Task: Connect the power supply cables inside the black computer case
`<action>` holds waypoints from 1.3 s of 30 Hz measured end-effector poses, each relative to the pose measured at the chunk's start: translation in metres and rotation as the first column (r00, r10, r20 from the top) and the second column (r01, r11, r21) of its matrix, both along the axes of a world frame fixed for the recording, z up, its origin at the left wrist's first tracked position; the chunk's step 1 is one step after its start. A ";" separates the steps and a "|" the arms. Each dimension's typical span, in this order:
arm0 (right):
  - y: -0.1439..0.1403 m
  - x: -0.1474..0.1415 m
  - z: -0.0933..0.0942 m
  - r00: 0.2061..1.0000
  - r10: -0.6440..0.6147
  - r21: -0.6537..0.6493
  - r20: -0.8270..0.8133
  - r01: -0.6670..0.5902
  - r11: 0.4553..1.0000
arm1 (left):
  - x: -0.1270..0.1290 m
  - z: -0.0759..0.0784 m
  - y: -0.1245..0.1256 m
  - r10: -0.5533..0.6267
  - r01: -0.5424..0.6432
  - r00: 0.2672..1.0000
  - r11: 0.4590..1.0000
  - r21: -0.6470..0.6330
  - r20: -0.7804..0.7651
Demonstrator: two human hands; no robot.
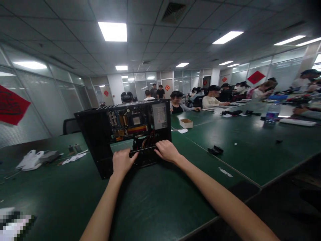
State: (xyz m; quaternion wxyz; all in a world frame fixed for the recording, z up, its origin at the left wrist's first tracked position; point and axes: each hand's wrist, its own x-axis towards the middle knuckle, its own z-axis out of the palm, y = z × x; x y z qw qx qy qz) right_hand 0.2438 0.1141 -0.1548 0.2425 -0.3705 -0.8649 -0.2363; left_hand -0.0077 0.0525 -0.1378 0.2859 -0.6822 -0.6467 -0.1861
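Note:
A black computer case (94, 144) with its side panel off stands on the green table, slightly tilted. Inside it I see a motherboard (134, 122), a silver power supply (159, 115) and bundled wires. My left hand (122, 162) is closed around the case's lower front rail, its thumb along the bar. Further right on the same rail, my right hand (167, 150) is closed too, fingers over the edge. The hands hide parts of the rail and the lower inside of the case.
On the green table (155, 201) lie a small black part (215, 150), a white scrap (225, 172) and a small box (186, 123). White plastic bags (30, 160) sit to the left. A water bottle (272, 112) stands at right. Several people work further back.

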 end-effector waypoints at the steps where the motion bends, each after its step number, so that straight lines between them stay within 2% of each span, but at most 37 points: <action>1: -0.002 0.001 -0.001 1.000 -0.001 -0.002 -0.014 0.001 1.000 | 0.001 -0.002 -0.003 -0.003 0.003 1.000 1.000 0.013 -0.006; 6: -0.007 0.003 0.002 1.000 -0.002 -0.015 -0.030 0.001 1.000 | 0.003 -0.006 -0.010 0.003 -0.002 1.000 0.999 0.032 -0.019; 15: -0.027 0.002 0.013 0.997 -0.078 -0.146 -0.029 0.073 0.987 | 0.003 -0.008 -0.016 0.015 -0.015 0.999 1.000 0.022 0.039; 19: -0.035 -0.006 0.026 0.985 -0.161 -0.273 -0.060 0.139 0.952 | 0.005 -0.008 -0.018 -0.001 -0.001 0.999 0.999 0.049 0.041; 21: -0.034 -0.018 0.038 0.983 -0.159 -0.347 -0.097 0.116 0.931 | 0.004 -0.008 -0.018 -0.019 0.017 0.999 0.998 0.061 0.032; 23: -0.026 -0.036 0.053 0.989 -0.060 -0.414 -0.132 0.000 0.910 | 0.004 -0.008 -0.018 -0.032 0.030 0.999 0.997 0.071 0.026; 24: -0.019 -0.046 0.060 0.988 0.020 -0.457 -0.152 -0.088 0.885 | 0.004 -0.008 -0.018 -0.035 0.033 0.999 0.997 0.074 0.025; 25: -0.011 -0.057 0.065 0.979 0.109 -0.516 -0.172 -0.184 0.837 | 0.003 -0.008 -0.018 -0.035 0.033 0.999 0.997 0.073 0.024; 27: 0.007 -0.078 0.073 0.937 0.274 -0.634 -0.217 -0.349 0.691 | 0.003 -0.008 -0.018 -0.030 0.028 0.999 0.997 0.066 0.023; 30: 0.030 -0.102 0.070 0.879 0.386 -0.739 -0.281 -0.454 0.498 | 0.002 -0.007 -0.018 -0.029 0.028 0.999 0.998 0.053 0.021; 32: 0.038 -0.109 0.061 0.844 0.411 -0.758 -0.344 -0.508 0.409 | 0.002 -0.007 -0.018 -0.032 0.031 0.999 0.998 0.051 0.022; 34: 0.042 -0.111 0.051 0.818 0.408 -0.742 -0.406 -0.555 0.375 | 0.003 -0.007 -0.018 -0.029 0.028 0.999 0.998 0.051 0.022; 36: 0.043 -0.110 0.046 0.797 0.351 -0.684 -0.492 -0.603 0.410 | 0.005 -0.007 -0.020 -0.022 0.020 0.999 0.999 0.048 0.026; 39: 0.043 -0.105 0.049 0.706 0.152 -0.586 -0.692 -0.672 0.453 | 0.008 -0.002 -0.022 -0.015 0.015 0.997 1.000 -0.001 0.073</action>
